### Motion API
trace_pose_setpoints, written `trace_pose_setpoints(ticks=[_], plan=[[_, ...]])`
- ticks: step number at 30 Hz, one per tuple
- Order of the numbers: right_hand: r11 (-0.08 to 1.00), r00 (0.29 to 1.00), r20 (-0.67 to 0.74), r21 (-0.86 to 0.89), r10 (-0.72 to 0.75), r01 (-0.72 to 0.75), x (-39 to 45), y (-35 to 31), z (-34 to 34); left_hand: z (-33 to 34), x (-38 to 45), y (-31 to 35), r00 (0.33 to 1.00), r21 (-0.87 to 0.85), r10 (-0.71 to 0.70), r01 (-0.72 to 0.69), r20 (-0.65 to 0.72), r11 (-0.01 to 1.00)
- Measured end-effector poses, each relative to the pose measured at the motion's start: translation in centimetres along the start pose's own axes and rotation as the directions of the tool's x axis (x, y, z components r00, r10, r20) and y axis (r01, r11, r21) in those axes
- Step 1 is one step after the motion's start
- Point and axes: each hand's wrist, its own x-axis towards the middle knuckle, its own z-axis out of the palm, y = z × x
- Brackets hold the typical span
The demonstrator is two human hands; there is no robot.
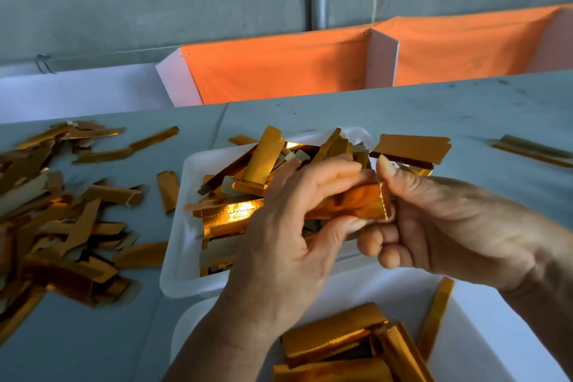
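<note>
A shiny gold foil card piece (pixel 359 201) is held above a white tray (pixel 186 226). My left hand (pixel 288 236) pinches it between thumb and curled fingers along its left part. Gripping the right end, my right hand (pixel 440 223) has its thumb on top and fingers curled underneath. The piece looks folded into a small sleeve with a perforated edge at its right end. That tray holds several more gold pieces (pixel 257 161), lying loosely in a heap.
A heap of gold pieces (pixel 55 220) is spread over the grey table (pixel 372 108) at left. A second white tray (pixel 471 335) near me holds folded gold pieces (pixel 347 347). Loose strips (pixel 533 150) lie far right. Orange cloth bins (pixel 279 68) stand behind the table.
</note>
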Motion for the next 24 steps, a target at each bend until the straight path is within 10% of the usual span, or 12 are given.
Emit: trace_pose_setpoints(ticks=[4, 6, 9, 12, 24], plan=[[0.993, 0.99, -0.075, -0.022, -0.117, 0.116, -0.2, -0.4, 0.2, 0.1, -0.1, 0.0, 0.999, 0.057, 0.036, -0.036, 0.001, 0.998], [0.945, 0.969, -0.166, -0.303, -0.18, 0.124, -0.2, -0.4, 0.7, 0.1, 0.0, 0.0, 0.992, -0.133, -0.049, 0.034, -0.115, 0.991], [0.554, 0.915, -0.272, -0.83, -0.298, -0.066, 0.2, 0.4, 2.3, 0.0, 0.4, -0.5, 0.933, -0.468, -0.262, 0.122, -0.247, 0.875], [0.308, 0.866, -0.206, -0.949, -0.455, -0.064, 0.9, 1.5, 4.0, 0.2, 0.6, -1.0, 0.927, -0.496, -0.273, 0.116, -0.257, 0.861], [0.305, 0.857, -0.176, -0.952, -0.484, -0.024, 0.9, 1.7, 4.5, -0.1, 0.2, -0.6, 0.976, -0.477, -0.209, 0.152, -0.069, 0.866]])
